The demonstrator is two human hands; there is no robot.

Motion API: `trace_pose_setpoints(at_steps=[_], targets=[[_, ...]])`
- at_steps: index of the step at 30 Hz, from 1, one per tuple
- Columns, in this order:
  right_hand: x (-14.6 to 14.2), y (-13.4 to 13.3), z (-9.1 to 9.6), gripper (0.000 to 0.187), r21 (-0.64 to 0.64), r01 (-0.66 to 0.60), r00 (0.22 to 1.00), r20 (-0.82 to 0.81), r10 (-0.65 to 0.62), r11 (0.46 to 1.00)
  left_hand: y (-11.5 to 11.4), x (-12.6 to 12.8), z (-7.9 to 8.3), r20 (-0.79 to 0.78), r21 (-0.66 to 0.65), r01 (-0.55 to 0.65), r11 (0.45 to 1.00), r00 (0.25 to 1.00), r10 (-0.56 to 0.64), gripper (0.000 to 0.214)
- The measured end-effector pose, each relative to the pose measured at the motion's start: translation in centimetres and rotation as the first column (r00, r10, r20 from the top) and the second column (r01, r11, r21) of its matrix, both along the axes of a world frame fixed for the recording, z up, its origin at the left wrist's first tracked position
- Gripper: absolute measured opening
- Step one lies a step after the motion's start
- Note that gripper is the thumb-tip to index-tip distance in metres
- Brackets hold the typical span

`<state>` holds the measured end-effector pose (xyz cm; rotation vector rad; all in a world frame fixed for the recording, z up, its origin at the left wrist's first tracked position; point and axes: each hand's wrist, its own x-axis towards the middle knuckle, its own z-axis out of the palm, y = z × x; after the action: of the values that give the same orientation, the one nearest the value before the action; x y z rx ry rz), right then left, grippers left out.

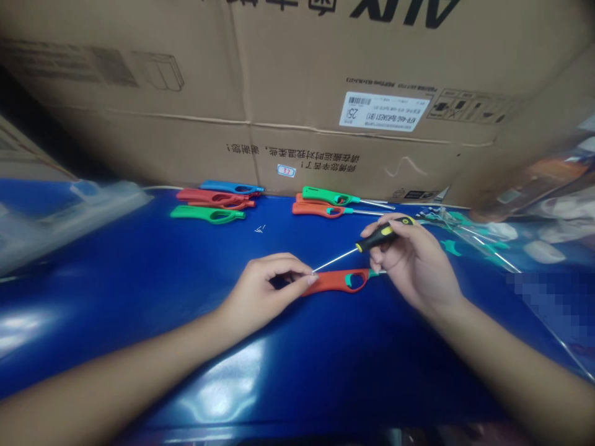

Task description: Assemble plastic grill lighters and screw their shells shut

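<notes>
An orange lighter body with a teal trigger lies on the blue table between my hands. My left hand pinches its left end with thumb and forefinger. My right hand grips a screwdriver with a black and yellow handle. The screwdriver's thin metal shaft slants down to the left, and its tip meets the lighter's left end by my left fingertips. The right hand also rests against the lighter's right end.
Red, blue and green lighter bodies lie at the back left, green and orange ones with metal tubes at the back middle. Teal parts and tubes lie at the right. A big cardboard box stands behind; clear plastic bags at the left.
</notes>
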<state>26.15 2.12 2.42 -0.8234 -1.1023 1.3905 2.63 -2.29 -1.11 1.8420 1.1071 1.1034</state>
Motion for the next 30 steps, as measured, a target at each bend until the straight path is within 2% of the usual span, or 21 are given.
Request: trace_pose_setpoints(at_steps=[9, 23, 30], targets=[[-0.16, -0.1, 0.29, 0.004, 0.015, -0.011, 1.0, 0.012, 0.011, 1.0, 0.19, -0.03, -0.04, -0.006, 0.08, 0.025, 0.996, 1.0, -0.025, 0.009], [0.22, 0.28, -0.05, 0.007, 0.001, -0.008, 1.0, 0.006, 0.008, 1.0, 0.19, -0.12, -0.3, -0.004, 0.075, 0.048, 0.996, 0.999, -0.048, 0.011], [0.09, 0.1, -0.02, 0.006, 0.018, -0.035, 0.998, 0.059, 0.034, 0.999, 0.17, -0.24, -0.63, -0.022, 0.097, 0.057, 0.994, 0.998, -0.055, 0.009]])
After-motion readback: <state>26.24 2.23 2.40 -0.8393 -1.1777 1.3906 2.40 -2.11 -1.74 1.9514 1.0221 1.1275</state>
